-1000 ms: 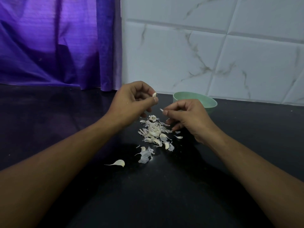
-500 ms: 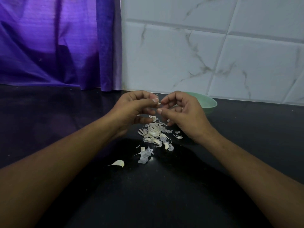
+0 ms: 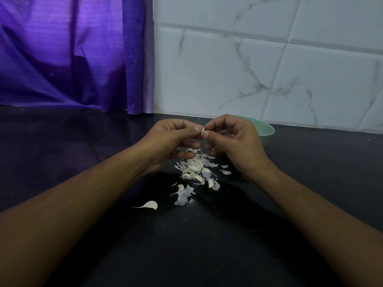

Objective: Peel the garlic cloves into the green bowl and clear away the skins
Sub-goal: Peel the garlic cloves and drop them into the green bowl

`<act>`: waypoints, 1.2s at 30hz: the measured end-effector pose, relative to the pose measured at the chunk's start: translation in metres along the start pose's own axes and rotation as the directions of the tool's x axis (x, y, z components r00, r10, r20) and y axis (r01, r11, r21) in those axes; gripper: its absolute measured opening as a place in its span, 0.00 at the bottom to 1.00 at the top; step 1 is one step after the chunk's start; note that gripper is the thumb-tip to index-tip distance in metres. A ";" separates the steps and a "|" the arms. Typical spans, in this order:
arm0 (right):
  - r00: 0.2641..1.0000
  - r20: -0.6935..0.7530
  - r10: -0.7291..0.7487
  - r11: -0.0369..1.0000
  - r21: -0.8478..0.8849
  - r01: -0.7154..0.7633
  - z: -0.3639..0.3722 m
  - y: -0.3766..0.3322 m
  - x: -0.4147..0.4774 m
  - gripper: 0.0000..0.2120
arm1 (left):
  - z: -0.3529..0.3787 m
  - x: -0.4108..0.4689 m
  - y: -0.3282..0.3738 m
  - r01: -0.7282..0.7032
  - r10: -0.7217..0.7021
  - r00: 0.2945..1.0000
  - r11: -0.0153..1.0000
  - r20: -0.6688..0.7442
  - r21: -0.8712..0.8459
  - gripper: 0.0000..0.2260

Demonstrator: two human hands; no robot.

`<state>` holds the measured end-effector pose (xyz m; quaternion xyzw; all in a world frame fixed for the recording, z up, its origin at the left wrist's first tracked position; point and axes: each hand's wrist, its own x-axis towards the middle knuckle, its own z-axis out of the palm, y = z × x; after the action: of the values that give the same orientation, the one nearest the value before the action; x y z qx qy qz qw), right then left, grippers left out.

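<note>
Hands meet above a dark tabletop [image 3: 207, 245], where a second ago they were apart: the left hand [image 3: 172, 139] was holding a garlic clove [image 3: 203, 129] up alone while the right hand [image 3: 236, 141] drew a scrap of skin away. Now the right hand is back, and both grips are closed on the same clove, thumb and forefinger of each pinching it from either side, thumbnails almost touching. This suggests another strip of skin is being started, so the clove is not yet ready for the green bowl [image 3: 267, 129], which sits just behind the right hand, near the far tiled wall. The clove is held in the air above a heap of pale skins [image 3: 196, 168] and is almost hidden by the fingertips; only a pale sliver shows, so its direction cannot be told for certain. A loose clove [image 3: 151, 204] lies apart from the heap, nearer and to the left, its long axis running left to right, thin tail pointing left and fat end right. The skins have yet to be cleared.
</note>
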<state>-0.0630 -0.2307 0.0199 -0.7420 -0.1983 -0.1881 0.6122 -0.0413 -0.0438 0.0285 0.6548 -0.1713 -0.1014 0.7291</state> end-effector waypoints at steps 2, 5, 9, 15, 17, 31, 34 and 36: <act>1.000 -0.002 0.003 1.000 0.004 -0.002 0.001 0.000 0.000 0.04 | 0.000 0.000 -0.001 0.010 -0.010 1.000 1.000 -0.007 -0.010 0.10; 1.000 -0.003 -0.001 1.000 0.000 0.001 0.001 0.000 -0.001 0.04 | 0.001 0.000 -0.001 0.003 -0.003 1.000 1.000 -0.010 -0.026 0.08; 1.000 -0.010 -0.017 1.000 -0.019 0.017 0.000 0.000 -0.002 0.02 | 0.002 0.001 -0.001 -0.009 0.009 1.000 0.999 -0.010 -0.049 0.06; 1.000 -0.009 -0.009 1.000 -0.002 0.009 0.001 0.002 -0.002 0.04 | 0.003 0.000 -0.002 -0.020 0.019 1.000 0.998 -0.024 -0.062 0.07; 1.000 -0.013 0.010 1.000 0.021 -0.010 0.001 0.002 -0.003 0.05 | 0.004 0.000 -0.002 -0.026 0.025 1.000 0.997 -0.017 -0.070 0.06; 1.000 0.000 0.012 1.000 0.019 -0.012 -0.001 0.002 0.000 0.07 | 0.003 -0.002 -0.001 -0.097 0.102 0.992 0.992 -0.077 0.075 0.08; 1.000 -0.008 0.020 1.000 0.016 -0.020 -0.001 0.003 0.001 0.07 | 0.003 -0.002 0.000 -0.110 0.120 0.990 0.987 -0.074 0.118 0.08; 1.000 -0.012 0.026 1.000 0.016 -0.026 -0.002 0.004 0.001 0.07 | 0.002 -0.002 0.000 -0.118 0.130 0.989 0.981 -0.071 0.156 0.09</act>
<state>-0.0599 -0.2332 0.0179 -0.7386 -0.1863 -0.1830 0.6215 -0.0437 -0.0453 0.0285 0.6997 -0.1893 -0.0158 0.6887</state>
